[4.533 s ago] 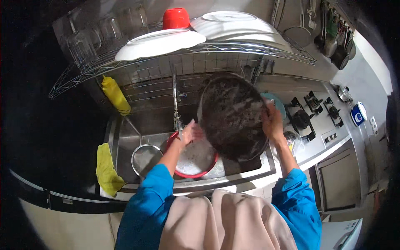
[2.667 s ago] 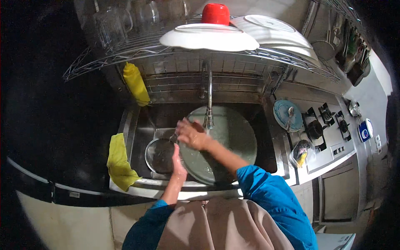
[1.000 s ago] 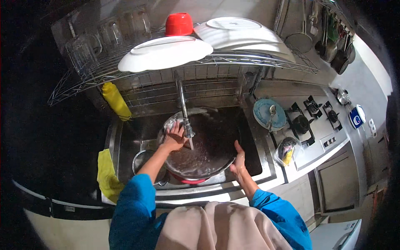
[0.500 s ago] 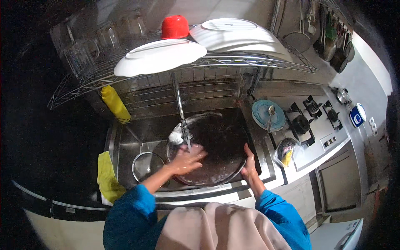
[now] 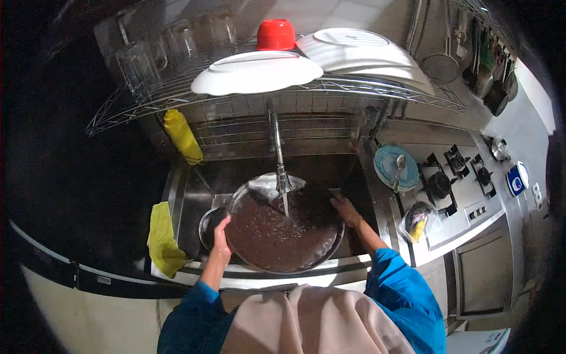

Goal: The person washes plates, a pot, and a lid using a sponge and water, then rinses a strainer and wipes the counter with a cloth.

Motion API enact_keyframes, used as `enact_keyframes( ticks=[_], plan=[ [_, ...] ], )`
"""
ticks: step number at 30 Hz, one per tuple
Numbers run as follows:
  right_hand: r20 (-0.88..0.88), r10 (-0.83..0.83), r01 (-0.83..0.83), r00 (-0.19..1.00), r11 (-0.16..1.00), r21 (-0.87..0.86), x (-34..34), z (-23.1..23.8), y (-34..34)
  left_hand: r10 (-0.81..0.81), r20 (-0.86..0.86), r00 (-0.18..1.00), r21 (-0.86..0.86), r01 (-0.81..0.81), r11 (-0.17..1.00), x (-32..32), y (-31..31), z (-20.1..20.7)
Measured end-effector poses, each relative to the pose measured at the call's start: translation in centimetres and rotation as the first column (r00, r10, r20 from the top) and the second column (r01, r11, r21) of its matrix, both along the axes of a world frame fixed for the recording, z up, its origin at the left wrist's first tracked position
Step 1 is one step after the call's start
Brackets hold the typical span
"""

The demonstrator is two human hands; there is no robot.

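A: ok so where was the pan (image 5: 265, 239) compared to the hands? I was at the back of the room lol

B: right between them. Left hand (image 5: 221, 237) was on the left rim, thumb up along the edge, rest of the fingers tucked out of sight, so that one looked like a proper grip. Right hand (image 5: 349, 213) was at the opposite rim, sitting a bit farther from the body.

A: was the right one gripping too?

B: honestly couldn't tell. It was over the edge, but the fingertips got lost against all that dark.

A: which hand was closer, and which way did the thing point?

B: neither really, both were at the rim. And it was round, no handle I could see, so no long axis. It was over the sink (image 5: 200, 187), under the faucet (image 5: 279, 154), with the water stream (image 5: 286, 206) landing inside, a little in from the far side. No clue if it rested on anything, its underside was hidden.

A: what'd it look like?

B: wide, dark, reddish brown inside, kinda speckled, with ripples where the water hit. Pale, foamy-looking patch (image 5: 272, 184) on the far inner wall. Couldn't say if the brown was metal or grime.
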State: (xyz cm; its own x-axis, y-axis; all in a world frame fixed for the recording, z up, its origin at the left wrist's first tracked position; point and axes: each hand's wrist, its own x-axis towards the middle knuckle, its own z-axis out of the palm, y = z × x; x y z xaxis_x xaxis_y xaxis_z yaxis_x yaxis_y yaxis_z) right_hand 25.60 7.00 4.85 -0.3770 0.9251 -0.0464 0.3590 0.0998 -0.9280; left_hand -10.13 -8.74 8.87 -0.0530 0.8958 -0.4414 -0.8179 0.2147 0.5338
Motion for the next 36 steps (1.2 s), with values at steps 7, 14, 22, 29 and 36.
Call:
enact_keyframes(
  ticks=[7,14,22,29,36],
  plan=[
    [0.579,-0.167,-0.268,0.798,0.762,0.589,-11.2,2.7,0.2,0.059,0.101,0.993,0.052,-0.065,0.997,3.0,-1.2,-0.1],
    [0.442,0.326,-0.54,0.836,0.638,0.549,-21.2,3.9,-5.6,0.138,0.141,0.98,0.163,-0.161,0.973,4.3,-0.2,0.7],
    [0.667,0.009,-0.553,0.745,0.567,0.611,-7.7,2.9,-0.4,0.119,0.095,0.988,0.132,-0.132,0.982,2.4,-1.8,1.4],
    [0.221,0.395,-0.429,0.892,0.894,0.134,-20.6,4.5,-1.5,0.119,0.112,0.987,0.109,-0.131,0.985,5.0,-1.0,0.7],
    [0.682,0.42,-0.781,0.599,0.494,0.382,-13.5,8.5,-7.3,0.2,0.133,0.971,0.159,-0.22,0.963,0.7,-1.8,-0.2]
  ],
)
